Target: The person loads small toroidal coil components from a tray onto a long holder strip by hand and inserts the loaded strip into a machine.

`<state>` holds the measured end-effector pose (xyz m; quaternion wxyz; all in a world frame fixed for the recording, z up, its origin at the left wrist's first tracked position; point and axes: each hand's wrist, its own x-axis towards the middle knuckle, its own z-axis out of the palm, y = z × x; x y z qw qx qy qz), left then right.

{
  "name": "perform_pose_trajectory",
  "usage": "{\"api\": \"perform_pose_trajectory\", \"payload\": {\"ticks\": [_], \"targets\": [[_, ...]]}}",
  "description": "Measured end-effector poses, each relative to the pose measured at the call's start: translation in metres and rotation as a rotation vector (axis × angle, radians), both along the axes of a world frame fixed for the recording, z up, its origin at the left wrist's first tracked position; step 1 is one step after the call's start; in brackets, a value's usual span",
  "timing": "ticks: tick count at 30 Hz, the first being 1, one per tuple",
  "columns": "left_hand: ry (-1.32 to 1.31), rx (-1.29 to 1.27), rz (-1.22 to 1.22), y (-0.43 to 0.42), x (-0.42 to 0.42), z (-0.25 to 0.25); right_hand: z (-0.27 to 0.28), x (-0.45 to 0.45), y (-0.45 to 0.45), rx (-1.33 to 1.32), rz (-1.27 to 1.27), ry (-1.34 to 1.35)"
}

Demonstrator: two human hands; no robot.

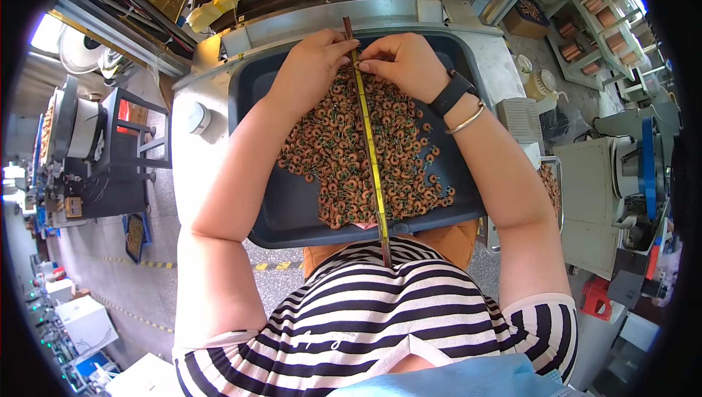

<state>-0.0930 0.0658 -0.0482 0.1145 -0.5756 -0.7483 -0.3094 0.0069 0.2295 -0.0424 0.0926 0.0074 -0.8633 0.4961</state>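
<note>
So we've got a small tub [197, 118] left of the tray [287, 220], then our left hand [308, 66] touching the yellow strip [371, 141] near its far end, right hand [411, 66] close beside it; can't tell if either's gripping. Strip lies lengthwise across the tray, probably so it's steady over the coils [333, 152] heaped inside, all within easy reach.

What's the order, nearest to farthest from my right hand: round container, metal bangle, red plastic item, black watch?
From your right hand:
1. Black watch, right wrist.
2. Metal bangle, just up that arm.
3. Round container, left of the tray.
4. Red plastic item, far right.
</note>
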Motion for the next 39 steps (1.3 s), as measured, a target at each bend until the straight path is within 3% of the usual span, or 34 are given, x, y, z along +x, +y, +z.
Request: {"api": "perform_pose_trajectory", "payload": {"ticks": [3,10,12,14,16,17,19,20,24,29,36,39], "targets": [[-0.030,0.000,-0.029,0.001,-0.006,-0.002,-0.004,-0.003,-0.002,-0.056,-0.044,0.016],[-0.140,-0.005,-0.022,0.002,-0.004,-0.002,-0.008,-0.012,0.004,0.236,-0.149,0.208],[-0.218,0.108,0.045,0.001,0.002,-0.001,0.000,-0.004,0.015,0.152,-0.126,0.201],[-0.256,0.040,0.149,-0.006,-0.001,0.005,0.002,0.003,0.028,0.153,-0.208,0.132],[-0.296,-0.032,0.249,-0.013,-0.007,0.009,-0.005,0.003,0.046,0.436,-0.119,0.118],[-0.213,-0.176,0.203,-0.018,-0.009,0.007,0.014,0.013,0.036,0.472,-0.096,-0.116],[-0.051,-0.458,0.112,-0.025,-0.009,0.001,-0.001,0.021,0.034,0.768,-0.029,-0.045],[-0.064,-0.438,0.132,-0.023,-0.004,-0.002,-0.009,0.024,0.034,0.839,-0.017,0.021],[-0.012,-0.463,0.170,-0.014,-0.004,-0.010,-0.018,0.029,0.035,0.817,-0.071,-0.010],[-0.196,-0.276,0.173,-0.013,-0.005,-0.017,-0.027,0.033,0.046,0.589,-0.127,-0.026],[-0.190,-0.098,0.220,-0.015,0.001,-0.012,-0.022,0.035,0.044,0.498,-0.142,-0.048],[-0.353,-0.040,0.220,-0.016,0.002,-0.008,-0.022,0.034,0.043,0.399,-0.207,0.003]]}}
